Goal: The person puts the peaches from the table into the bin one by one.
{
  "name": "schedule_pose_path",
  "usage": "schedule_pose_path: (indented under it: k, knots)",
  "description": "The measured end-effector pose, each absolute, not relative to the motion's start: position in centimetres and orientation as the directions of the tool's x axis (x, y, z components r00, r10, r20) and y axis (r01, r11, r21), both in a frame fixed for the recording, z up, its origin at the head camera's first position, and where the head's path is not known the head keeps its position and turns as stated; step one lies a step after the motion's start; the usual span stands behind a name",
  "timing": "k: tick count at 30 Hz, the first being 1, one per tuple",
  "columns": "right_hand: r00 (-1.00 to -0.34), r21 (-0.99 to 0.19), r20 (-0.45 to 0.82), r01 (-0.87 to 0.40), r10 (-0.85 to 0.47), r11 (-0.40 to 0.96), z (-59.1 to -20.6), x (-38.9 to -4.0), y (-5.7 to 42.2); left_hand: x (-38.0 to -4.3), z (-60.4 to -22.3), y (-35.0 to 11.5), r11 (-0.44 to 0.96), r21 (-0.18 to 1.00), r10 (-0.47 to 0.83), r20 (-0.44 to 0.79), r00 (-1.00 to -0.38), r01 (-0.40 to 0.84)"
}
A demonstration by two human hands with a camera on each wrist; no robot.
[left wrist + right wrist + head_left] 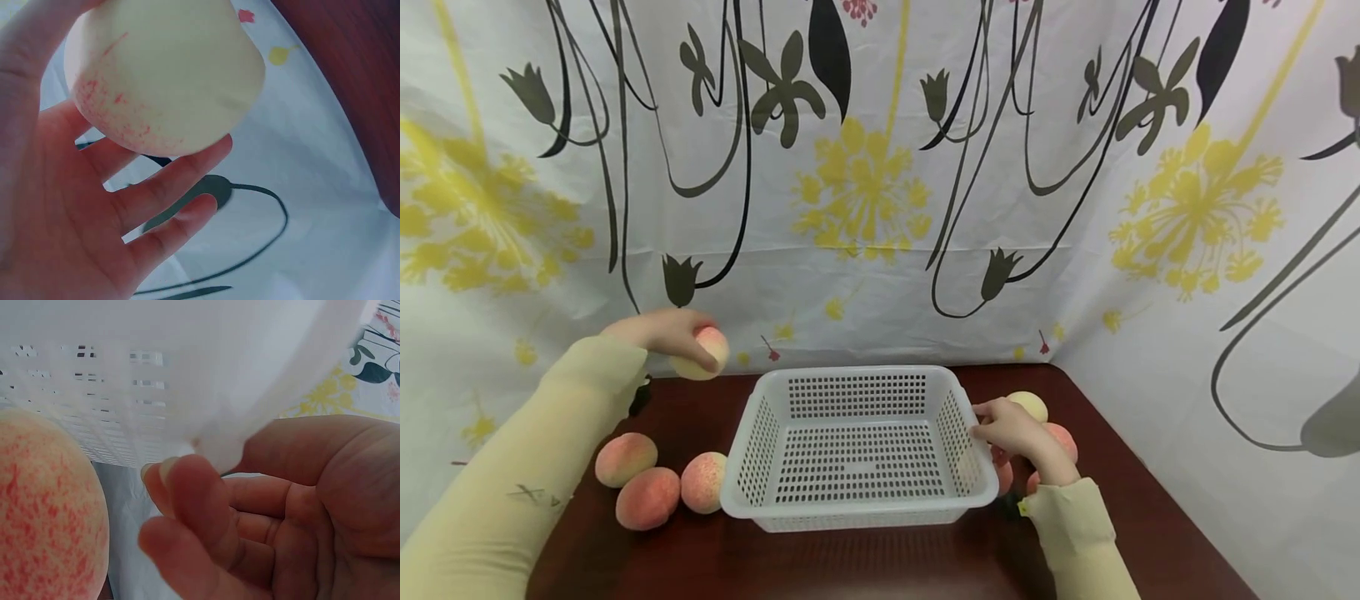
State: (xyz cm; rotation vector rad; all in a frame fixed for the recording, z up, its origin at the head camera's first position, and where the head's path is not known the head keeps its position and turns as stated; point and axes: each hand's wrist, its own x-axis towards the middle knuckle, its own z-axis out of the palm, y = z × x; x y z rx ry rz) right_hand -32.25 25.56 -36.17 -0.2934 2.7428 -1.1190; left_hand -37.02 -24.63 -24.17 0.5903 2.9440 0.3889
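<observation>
My left hand (672, 332) holds a pale yellow peach with a red blush (717, 346) up in the air, left of the basket and behind the loose peaches. In the left wrist view its thumb and fingers lie round the peach (169, 75), the lower fingers spread. A white plastic basket with perforated walls (859, 507) stands in the middle of the table, with nothing inside. At its right side my right hand (1017, 429) grips the rim. The right wrist view has the rim (219, 450) between thumb and fingers.
Left of the basket lie peaches: one near the wall (703, 482), a red one (647, 498) and another behind (626, 459). Several more, among them a yellow one (1028, 406), sit round my right hand, partly hidden. A flowered cloth (865, 308) hangs behind the dark table (850, 562).
</observation>
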Motion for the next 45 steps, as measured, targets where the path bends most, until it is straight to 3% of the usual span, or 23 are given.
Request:
schedule_pose_path:
  k: [15,22,32,45]
  knots:
    - [-0.965,-0.718,-0.085,-0.114,-0.250,0.686,-36.0,-32.4,25.6,-37.7,-23.7,-17.7,0.843,0.294,0.487,-0.065,-0.871,0.450]
    - [-0.965,-0.713,-0.082,-0.119,-0.251,0.691,-36.0,-32.5,25.2,-38.6,-25.5,-14.8,0.818,0.356,0.502,-0.055,-0.863,0.453]
    - [-0.967,-0.714,-0.090,-0.104,-0.238,0.693,-36.1,-32.1,25.3,-40.3,-28.0,-9.8,0.811,0.286,0.538,-0.020,-0.843,0.511]
    - [-0.965,-0.725,-0.071,-0.124,-0.253,0.677,-36.4,-32.1,25.1,-40.9,-30.6,-4.3,0.725,0.347,0.633,0.006,-0.774,0.595]
